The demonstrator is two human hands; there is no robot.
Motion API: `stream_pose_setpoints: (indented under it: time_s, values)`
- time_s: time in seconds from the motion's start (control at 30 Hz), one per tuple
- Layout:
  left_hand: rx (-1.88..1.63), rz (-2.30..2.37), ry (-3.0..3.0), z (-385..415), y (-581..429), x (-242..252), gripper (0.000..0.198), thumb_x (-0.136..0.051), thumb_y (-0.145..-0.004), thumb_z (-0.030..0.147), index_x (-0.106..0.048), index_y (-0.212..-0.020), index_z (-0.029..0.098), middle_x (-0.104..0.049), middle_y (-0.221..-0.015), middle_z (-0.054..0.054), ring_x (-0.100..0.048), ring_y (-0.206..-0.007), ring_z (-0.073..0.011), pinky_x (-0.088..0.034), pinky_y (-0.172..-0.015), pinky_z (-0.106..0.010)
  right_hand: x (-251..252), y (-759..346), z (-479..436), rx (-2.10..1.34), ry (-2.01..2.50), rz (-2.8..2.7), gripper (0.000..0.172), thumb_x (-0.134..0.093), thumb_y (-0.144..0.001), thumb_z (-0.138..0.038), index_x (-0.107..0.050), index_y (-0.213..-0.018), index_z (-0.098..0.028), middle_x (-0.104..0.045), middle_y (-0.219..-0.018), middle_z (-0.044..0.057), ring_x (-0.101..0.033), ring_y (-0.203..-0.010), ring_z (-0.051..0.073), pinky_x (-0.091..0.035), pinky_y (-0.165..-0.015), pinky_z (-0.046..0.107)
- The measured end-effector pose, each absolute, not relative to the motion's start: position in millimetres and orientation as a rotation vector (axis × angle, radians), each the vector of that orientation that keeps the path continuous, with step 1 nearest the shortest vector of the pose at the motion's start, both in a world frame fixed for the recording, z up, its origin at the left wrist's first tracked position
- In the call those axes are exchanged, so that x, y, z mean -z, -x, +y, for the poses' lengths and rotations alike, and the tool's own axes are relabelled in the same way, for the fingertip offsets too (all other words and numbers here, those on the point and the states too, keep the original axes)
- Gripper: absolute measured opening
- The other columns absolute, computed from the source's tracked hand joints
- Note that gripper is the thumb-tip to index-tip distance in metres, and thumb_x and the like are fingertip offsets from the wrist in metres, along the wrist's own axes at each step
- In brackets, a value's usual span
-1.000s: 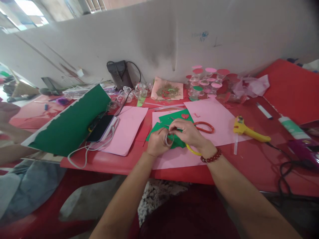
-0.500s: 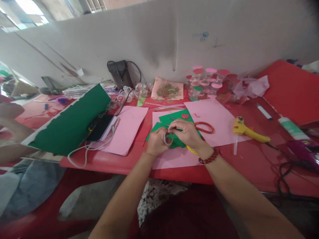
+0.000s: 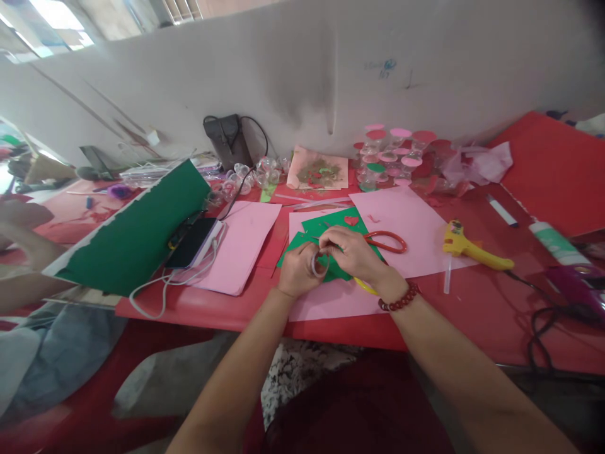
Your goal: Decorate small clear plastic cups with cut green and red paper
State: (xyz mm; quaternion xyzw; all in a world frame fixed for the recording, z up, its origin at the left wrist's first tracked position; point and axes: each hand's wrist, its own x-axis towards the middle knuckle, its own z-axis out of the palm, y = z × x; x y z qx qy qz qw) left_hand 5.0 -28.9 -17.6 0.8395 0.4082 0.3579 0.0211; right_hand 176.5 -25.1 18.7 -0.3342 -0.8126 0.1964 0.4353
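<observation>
My left hand point(image 3: 299, 271) is closed around what looks like a roll of clear tape point(image 3: 320, 265), its round opening facing me. At the top of the roll, my right hand point(image 3: 347, 249) pinches with bent fingers at the edge; a tape end is too small to make out. Beneath both hands lie green paper sheets point(image 3: 331, 219) on pink paper point(image 3: 326, 306). Orange-handled scissors point(image 3: 401, 244) stick out past my right hand, blades partly hidden. A yellow handle point(image 3: 365, 287) shows under my right wrist. A small red paper heart point(image 3: 351, 221) rests on the green paper.
On the right are a yellow glue gun point(image 3: 477, 252), a marker point(image 3: 501, 211) and a green-white bottle point(image 3: 560, 243). Clear plastic pieces with paper discs point(image 3: 387, 157) stand behind. Left are a phone point(image 3: 191, 243), white cable point(image 3: 163, 290) and green board point(image 3: 127, 233). Another person's arm point(image 3: 28, 246) shows far left.
My right hand has shifted very slightly at the roll's edge, its fingers bending a little closer in. My left hand keeps its hold, and the things on the table stay put.
</observation>
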Motion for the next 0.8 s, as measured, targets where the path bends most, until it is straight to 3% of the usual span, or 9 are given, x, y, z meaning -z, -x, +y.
stream_pose_setpoints:
  time_s: [0.37,0.8]
  values:
    - [-1.217,1.338,-2.412,-30,-8,18,0.016,-0.055,-0.063,0.016,-0.044,-0.073,0.023,-0.052,-0.064,0.002,-0.052,-0.057,-0.0132,-0.043,-0.055,-0.024,-11,-167,-26,-0.143,0.811,-2.120,0.020,-0.044,-0.091,-0.006,-0.054,-0.082,-0.022,-0.058,-0.084,0.006,-0.050,-0.083,0.022,-0.044,-0.081,0.038]
    - [-1.321,1.239,-2.020,-37,-14,9,0.013,-0.060,-0.063,0.022,-0.049,-0.070,0.020,-0.051,-0.061,0.005,-0.045,-0.054,-0.0086,-0.043,-0.054,-0.022,-12,-156,-34,-0.079,0.807,-1.873,0.022,-0.042,-0.091,-0.007,-0.054,-0.085,-0.024,-0.060,-0.085,0.006,-0.057,-0.088,0.022,-0.050,-0.084,0.039]
